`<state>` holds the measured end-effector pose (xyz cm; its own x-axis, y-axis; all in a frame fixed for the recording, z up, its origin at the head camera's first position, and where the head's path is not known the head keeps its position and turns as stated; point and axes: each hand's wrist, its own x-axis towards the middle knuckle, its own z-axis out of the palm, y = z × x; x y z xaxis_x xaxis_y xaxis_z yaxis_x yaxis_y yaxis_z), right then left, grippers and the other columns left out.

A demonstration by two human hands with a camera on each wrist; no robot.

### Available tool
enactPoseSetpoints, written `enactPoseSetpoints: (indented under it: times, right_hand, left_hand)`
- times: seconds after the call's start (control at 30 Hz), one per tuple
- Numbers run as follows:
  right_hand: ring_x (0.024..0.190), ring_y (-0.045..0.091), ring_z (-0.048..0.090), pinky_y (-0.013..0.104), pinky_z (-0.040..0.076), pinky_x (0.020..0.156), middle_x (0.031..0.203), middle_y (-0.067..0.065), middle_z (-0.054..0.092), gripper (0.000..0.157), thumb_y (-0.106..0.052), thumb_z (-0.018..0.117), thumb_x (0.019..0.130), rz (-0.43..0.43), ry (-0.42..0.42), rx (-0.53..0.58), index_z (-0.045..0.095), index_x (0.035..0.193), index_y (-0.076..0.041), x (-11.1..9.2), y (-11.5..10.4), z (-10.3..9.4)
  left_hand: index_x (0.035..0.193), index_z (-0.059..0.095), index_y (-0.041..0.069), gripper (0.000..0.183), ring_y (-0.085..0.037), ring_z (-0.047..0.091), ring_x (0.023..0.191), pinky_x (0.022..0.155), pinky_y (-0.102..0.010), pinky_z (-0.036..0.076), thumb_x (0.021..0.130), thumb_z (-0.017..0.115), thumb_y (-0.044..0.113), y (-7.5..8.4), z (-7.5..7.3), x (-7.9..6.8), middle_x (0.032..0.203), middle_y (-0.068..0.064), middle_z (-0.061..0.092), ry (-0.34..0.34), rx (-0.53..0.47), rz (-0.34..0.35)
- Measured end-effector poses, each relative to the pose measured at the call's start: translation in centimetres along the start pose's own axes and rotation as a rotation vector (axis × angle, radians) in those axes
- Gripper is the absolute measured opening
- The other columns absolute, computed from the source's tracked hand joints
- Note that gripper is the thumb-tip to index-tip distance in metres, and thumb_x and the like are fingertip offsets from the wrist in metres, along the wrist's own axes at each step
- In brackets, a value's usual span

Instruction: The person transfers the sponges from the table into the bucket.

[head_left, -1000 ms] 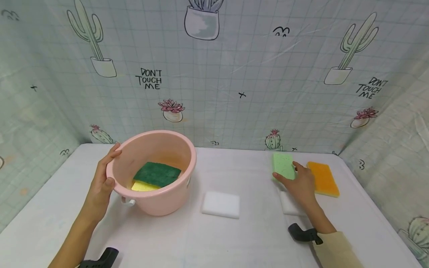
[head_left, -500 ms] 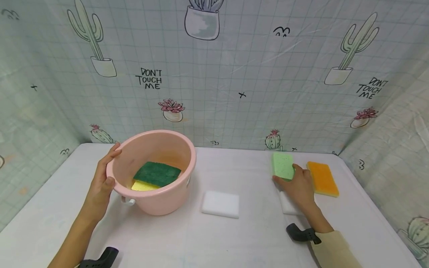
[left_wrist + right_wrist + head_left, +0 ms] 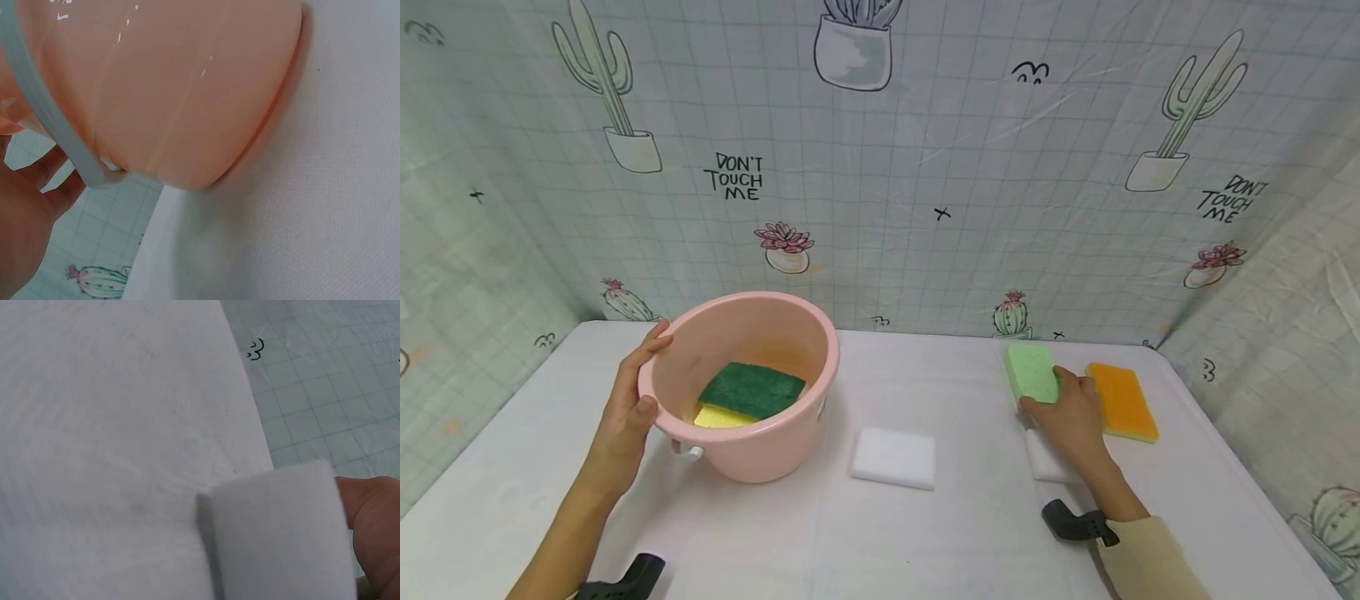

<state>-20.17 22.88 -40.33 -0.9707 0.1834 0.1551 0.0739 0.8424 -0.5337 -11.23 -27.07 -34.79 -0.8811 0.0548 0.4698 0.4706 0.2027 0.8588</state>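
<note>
On the left of the head view stands a pink bucket (image 3: 767, 454), its mouth tipped towards me. My left hand (image 3: 619, 425) grips its rim, thumb in front and fingers round the far side. Inside lie a dark green sponge (image 3: 752, 389) and a yellow one (image 3: 722, 417) partly under it. At the far right, my right hand (image 3: 1071, 417) pinches the near end of a light green sponge (image 3: 1032, 372) between thumb and fingers. Partly hidden below that hand is a white sponge (image 3: 1048, 457), which fills the lower part of the right wrist view.
An orange sponge (image 3: 1122, 402) lies just right of my right hand. Another white sponge (image 3: 893, 458) lies mid-table, right of the bucket. Behind the white table (image 3: 925, 542) hangs a cactus-print cloth (image 3: 880, 167), which also closes off both sides.
My right thumb and fingers have closed in on the light green sponge, which has shifted and turned slightly left. The left hand and bucket look unmoved.
</note>
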Motion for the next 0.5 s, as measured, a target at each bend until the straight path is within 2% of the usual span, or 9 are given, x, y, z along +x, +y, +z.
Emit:
enactPoseSetpoints:
  times: [0.13,0.27,0.37,0.5]
  right_hand:
    - [0.1,0.041,0.036,0.052,0.033,0.083,0.115,0.032,0.033,0.072,-0.027,0.066,0.075,-0.011,-0.007,0.014,0.035,0.128,0.01,0.0,-0.2,-0.2]
    - [0.098,0.04,0.038,0.052,0.034,0.083,0.113,0.031,0.036,0.07,-0.028,0.066,0.075,-0.042,-0.008,0.007,0.038,0.127,0.01,-0.1,-0.4,-0.4]
    - [0.097,0.04,0.039,0.052,0.035,0.083,0.113,0.031,0.037,0.07,-0.029,0.066,0.075,-0.064,-0.007,0.003,0.039,0.127,0.009,-0.1,-0.6,-0.6]
    - [0.098,0.04,0.04,0.053,0.035,0.084,0.114,0.031,0.038,0.07,-0.032,0.065,0.076,-0.075,-0.019,0.015,0.039,0.128,0.008,-0.3,-1.2,-1.1]
  left_hand:
    - [0.139,0.025,0.01,0.062,-0.021,0.009,0.133,0.096,-0.019,0.031,0.088,0.048,0.037,0.0,0.0,0.0,0.148,0.001,0.009,0.002,0.009,-0.006]
    - [0.139,0.025,0.01,0.062,-0.021,0.007,0.133,0.104,-0.036,0.022,0.088,0.048,0.038,-0.1,-0.1,-0.1,0.148,0.0,0.009,0.006,0.006,-0.004]
    - [0.139,0.025,0.01,0.063,-0.02,0.005,0.134,0.104,-0.048,0.013,0.088,0.048,0.039,-0.1,-0.1,-0.1,0.148,0.0,0.009,0.009,0.002,-0.001]
    - [0.139,0.026,0.01,0.064,-0.019,0.004,0.134,0.105,-0.046,0.011,0.088,0.048,0.041,-0.3,-0.1,-0.1,0.148,-0.001,0.009,0.005,-0.009,0.019]
